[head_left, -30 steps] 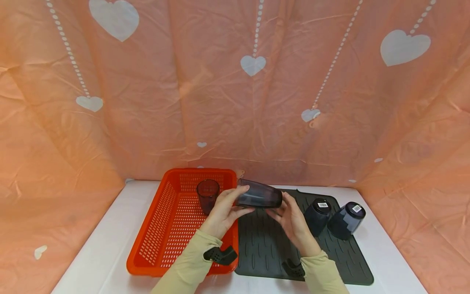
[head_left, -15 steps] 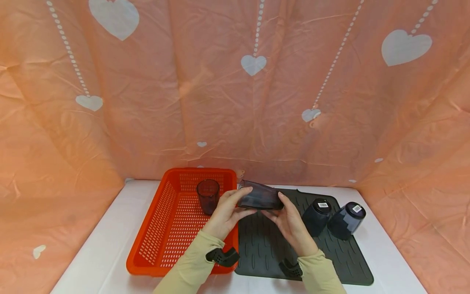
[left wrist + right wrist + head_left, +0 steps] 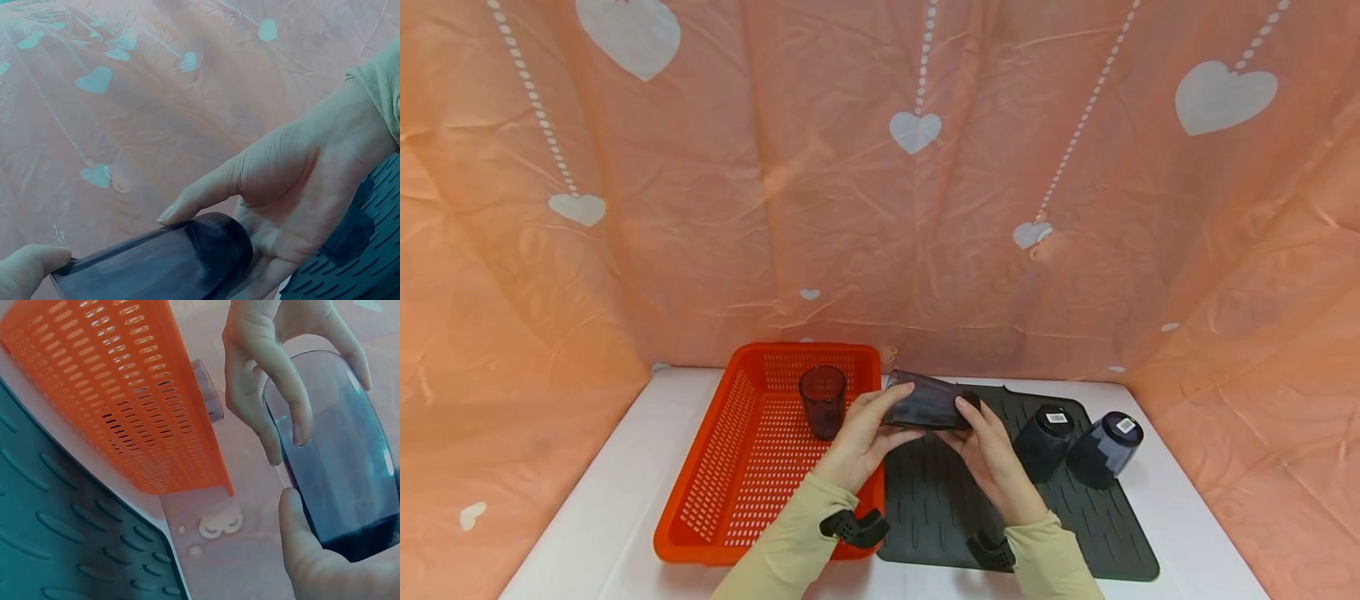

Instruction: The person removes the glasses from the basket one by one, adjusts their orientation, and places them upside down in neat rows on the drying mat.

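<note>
A dark tinted drinking glass (image 3: 929,403) lies on its side in the air, held between both hands over the back of the dark mat. My left hand (image 3: 859,433) grips it near the rim, thumb on top and fingers beneath. At the thick base end, my right hand (image 3: 994,458) holds it, thumb on the near side. The right wrist view shows the see-through glass (image 3: 340,450) with left fingers across its rim end. In the left wrist view the right hand (image 3: 294,181) cups the base.
An orange perforated basket (image 3: 696,492) stands on the left, with another tinted glass (image 3: 822,408) upright inside. Two dark glasses (image 3: 1043,446) (image 3: 1103,454) stand upside down on the ridged drying mat (image 3: 925,517) at right. A heart-patterned curtain (image 3: 850,208) hangs behind the white table (image 3: 587,517).
My right hand has slid leftward along the glass, its thumb moving from the base end onto the side. The glass has shifted slightly right and down; the left hand keeps its grip.
</note>
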Tool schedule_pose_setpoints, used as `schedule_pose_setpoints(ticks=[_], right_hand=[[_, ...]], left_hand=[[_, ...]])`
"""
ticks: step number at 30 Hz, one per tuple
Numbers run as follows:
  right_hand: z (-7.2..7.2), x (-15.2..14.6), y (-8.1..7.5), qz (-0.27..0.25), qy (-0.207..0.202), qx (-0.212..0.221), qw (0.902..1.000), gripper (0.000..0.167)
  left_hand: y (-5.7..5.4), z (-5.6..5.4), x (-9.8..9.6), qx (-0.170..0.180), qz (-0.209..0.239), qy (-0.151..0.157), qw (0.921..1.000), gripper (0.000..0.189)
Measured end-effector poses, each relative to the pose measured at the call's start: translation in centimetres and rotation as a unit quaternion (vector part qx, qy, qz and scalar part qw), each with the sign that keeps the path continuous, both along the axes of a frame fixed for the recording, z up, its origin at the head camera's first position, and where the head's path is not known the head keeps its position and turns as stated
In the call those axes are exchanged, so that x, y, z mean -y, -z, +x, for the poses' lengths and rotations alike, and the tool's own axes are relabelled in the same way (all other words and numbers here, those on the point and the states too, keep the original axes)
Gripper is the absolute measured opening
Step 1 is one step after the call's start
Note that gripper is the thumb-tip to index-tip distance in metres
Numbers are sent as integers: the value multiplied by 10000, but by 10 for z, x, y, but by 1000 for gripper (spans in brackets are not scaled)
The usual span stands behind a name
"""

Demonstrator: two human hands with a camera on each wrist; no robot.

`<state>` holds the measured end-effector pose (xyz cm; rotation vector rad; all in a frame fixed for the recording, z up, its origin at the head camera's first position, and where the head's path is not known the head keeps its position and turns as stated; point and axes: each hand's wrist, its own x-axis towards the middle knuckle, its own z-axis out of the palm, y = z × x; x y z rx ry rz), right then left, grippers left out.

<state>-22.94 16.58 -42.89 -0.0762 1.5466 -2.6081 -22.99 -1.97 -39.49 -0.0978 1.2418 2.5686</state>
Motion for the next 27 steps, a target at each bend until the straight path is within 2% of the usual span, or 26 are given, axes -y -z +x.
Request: schedule_pose_setpoints(ticks=[8,16,27], right_hand=[[0,2,-1,55,243,145,9996,46],[2,-1,-5,-5,597,214,9980,31],[3,-8,-15,73,865,118,9962,31]], left_hand=[[1,0,0,-58,14,132,9999,50],[2,1,-1,-106,-66,337,9994,49],[0,3,0,-79,-503,412,9979,44]])
